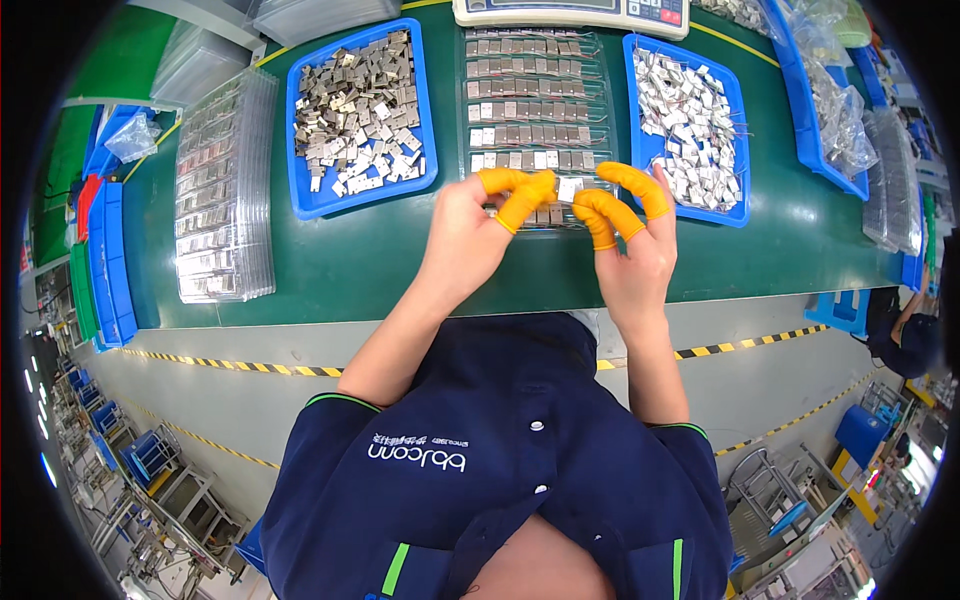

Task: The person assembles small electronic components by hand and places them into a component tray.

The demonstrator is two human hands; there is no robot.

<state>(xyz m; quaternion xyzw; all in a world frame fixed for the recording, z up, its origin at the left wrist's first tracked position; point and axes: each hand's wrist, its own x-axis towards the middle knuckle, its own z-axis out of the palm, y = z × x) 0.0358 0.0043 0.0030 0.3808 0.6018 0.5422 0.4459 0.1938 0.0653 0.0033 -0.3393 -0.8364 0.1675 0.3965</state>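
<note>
Between my fingertips, over the near end of a clear tray (533, 125), is a small white block-shaped connector (568, 188). My left hand (468, 235) pinches it from the left, thumb and finger closed. From the right, my right hand (637, 265) grips its other side with bent fingers, another finger held raised. Orange finger cots cover several fingertips on both hands. Rows of grey and white connectors fill the tray, and my hands partly hide its nearest row. To the right, a blue bin (742, 205) holds white connectors with thin wires; to the left, another blue bin (312, 205) holds grey metallic pieces.
A scale (570, 14) stands behind the tray. Stacked clear trays (225, 190) lie at the left of the green table (400, 270). Farther right are a blue bin (815, 110) with plastic bags and more clear trays (890, 190). Another person (905, 335) is at the far right.
</note>
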